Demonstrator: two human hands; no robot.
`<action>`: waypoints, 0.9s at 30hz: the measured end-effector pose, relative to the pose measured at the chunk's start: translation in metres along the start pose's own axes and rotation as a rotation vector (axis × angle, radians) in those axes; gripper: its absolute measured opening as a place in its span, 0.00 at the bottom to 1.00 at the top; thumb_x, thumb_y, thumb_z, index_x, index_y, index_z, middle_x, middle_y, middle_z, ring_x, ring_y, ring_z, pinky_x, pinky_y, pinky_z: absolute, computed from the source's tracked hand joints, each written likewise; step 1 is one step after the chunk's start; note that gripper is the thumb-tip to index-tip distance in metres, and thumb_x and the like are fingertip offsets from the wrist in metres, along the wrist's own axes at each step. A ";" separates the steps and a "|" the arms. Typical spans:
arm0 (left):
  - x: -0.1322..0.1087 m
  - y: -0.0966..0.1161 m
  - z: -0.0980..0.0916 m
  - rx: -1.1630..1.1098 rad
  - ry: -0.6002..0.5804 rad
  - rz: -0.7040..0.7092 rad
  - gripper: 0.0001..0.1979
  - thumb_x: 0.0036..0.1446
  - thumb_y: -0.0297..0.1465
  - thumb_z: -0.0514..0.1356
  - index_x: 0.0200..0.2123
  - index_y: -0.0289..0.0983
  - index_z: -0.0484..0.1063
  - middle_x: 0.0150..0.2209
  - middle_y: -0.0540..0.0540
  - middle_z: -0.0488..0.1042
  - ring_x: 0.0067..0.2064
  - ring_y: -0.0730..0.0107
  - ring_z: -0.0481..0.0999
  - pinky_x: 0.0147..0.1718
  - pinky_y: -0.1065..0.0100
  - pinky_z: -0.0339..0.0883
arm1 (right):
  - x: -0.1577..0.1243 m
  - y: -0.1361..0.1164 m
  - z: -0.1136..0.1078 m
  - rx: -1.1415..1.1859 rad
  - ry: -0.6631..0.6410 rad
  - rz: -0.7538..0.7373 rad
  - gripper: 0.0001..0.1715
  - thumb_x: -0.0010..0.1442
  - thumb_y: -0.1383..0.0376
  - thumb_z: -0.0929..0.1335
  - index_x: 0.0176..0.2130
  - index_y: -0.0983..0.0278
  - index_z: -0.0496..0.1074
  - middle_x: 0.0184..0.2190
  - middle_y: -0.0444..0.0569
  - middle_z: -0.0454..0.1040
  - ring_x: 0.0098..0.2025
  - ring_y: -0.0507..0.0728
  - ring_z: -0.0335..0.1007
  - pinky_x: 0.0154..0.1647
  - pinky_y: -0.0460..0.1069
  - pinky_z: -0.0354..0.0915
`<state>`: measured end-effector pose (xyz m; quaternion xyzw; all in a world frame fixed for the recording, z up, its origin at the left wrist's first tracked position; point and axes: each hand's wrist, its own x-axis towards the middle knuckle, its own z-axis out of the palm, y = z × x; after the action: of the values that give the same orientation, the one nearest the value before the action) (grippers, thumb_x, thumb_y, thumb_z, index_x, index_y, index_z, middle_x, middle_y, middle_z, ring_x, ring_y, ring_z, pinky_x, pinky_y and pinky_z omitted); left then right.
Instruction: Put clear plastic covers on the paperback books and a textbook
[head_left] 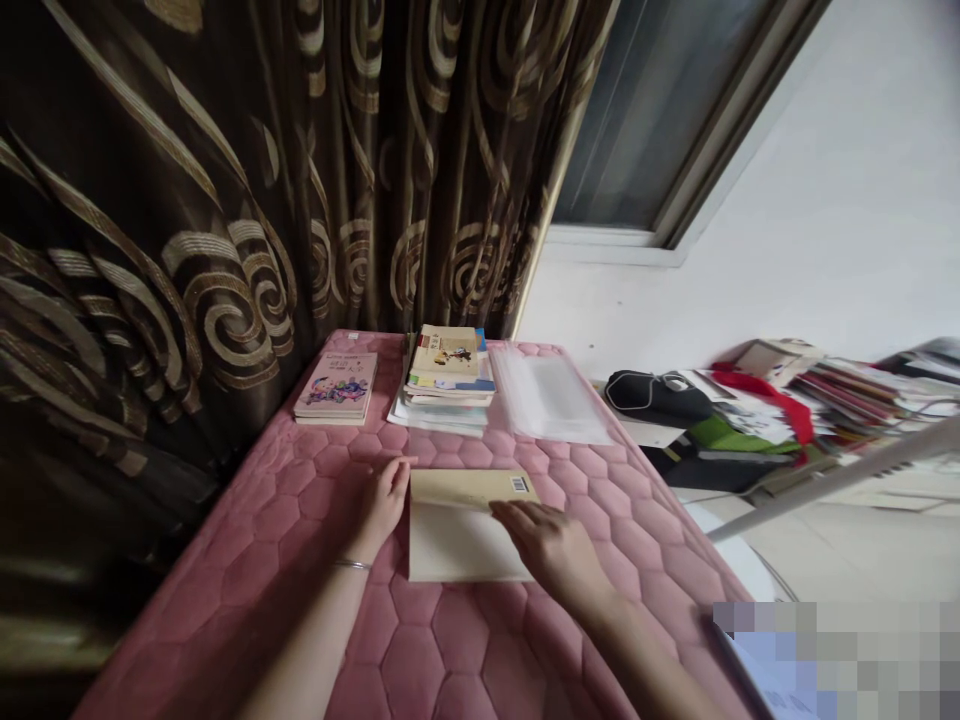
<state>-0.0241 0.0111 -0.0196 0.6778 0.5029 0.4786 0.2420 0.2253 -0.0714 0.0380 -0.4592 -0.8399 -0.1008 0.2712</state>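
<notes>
A beige book (461,525) lies flat on the pink quilted surface (465,640), back cover up with a barcode at its far right corner. My left hand (381,503) rests open against the book's left edge, a thin bracelet on the wrist. My right hand (551,545) lies flat and open on the book's right side, fingers stretched over the cover. Neither hand grips anything.
Further back sit a pink picture book (337,387), a stack of books (446,378) and clear plastic sleeves (547,397). A dark patterned curtain (225,200) hangs along the left. A cluttered table (765,415) with a black item and papers stands at right.
</notes>
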 end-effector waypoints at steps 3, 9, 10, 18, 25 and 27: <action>-0.004 0.007 -0.002 -0.093 0.031 -0.075 0.22 0.65 0.42 0.43 0.37 0.38 0.74 0.38 0.42 0.78 0.44 0.62 0.76 0.46 0.63 0.68 | 0.028 0.008 0.001 -0.126 0.097 0.064 0.15 0.66 0.70 0.60 0.40 0.64 0.76 0.31 0.49 0.78 0.29 0.52 0.71 0.31 0.46 0.59; -0.009 0.013 0.009 -0.138 -0.065 -0.123 0.15 0.56 0.44 0.56 0.32 0.37 0.69 0.29 0.48 0.75 0.33 0.65 0.74 0.34 0.69 0.66 | 0.058 0.009 0.009 -0.228 0.227 0.071 0.12 0.66 0.66 0.63 0.43 0.62 0.75 0.35 0.50 0.77 0.36 0.55 0.68 0.41 0.51 0.57; -0.009 0.013 0.011 -0.142 -0.064 -0.136 0.14 0.56 0.44 0.56 0.32 0.37 0.69 0.29 0.48 0.75 0.34 0.65 0.74 0.34 0.69 0.66 | 0.057 0.007 0.011 -0.230 0.249 0.079 0.12 0.65 0.67 0.64 0.46 0.61 0.74 0.39 0.50 0.77 0.41 0.57 0.68 0.44 0.52 0.56; -0.006 0.011 0.017 -0.224 -0.061 -0.164 0.12 0.57 0.40 0.56 0.30 0.38 0.67 0.32 0.47 0.76 0.35 0.65 0.74 0.37 0.69 0.65 | 0.017 0.029 0.035 0.122 0.551 0.615 0.33 0.59 0.51 0.65 0.59 0.63 0.60 0.54 0.61 0.62 0.53 0.66 0.61 0.51 0.63 0.61; -0.006 0.008 0.019 -0.109 -0.044 -0.160 0.11 0.58 0.40 0.55 0.31 0.38 0.65 0.30 0.48 0.74 0.32 0.67 0.73 0.33 0.68 0.65 | 0.002 0.061 0.035 0.806 0.229 0.824 0.26 0.53 0.44 0.67 0.32 0.65 0.70 0.27 0.47 0.69 0.30 0.55 0.65 0.27 0.47 0.62; -0.007 0.013 0.016 0.018 0.104 -0.075 0.10 0.56 0.38 0.57 0.36 0.38 0.66 0.33 0.47 0.73 0.34 0.65 0.73 0.34 0.65 0.66 | 0.008 0.058 0.034 0.811 0.253 0.831 0.27 0.52 0.43 0.67 0.23 0.64 0.66 0.20 0.43 0.64 0.24 0.52 0.59 0.22 0.46 0.56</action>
<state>-0.0042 0.0024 -0.0182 0.6348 0.5442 0.4992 0.2273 0.2576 -0.0195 0.0097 -0.5936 -0.5224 0.2886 0.5398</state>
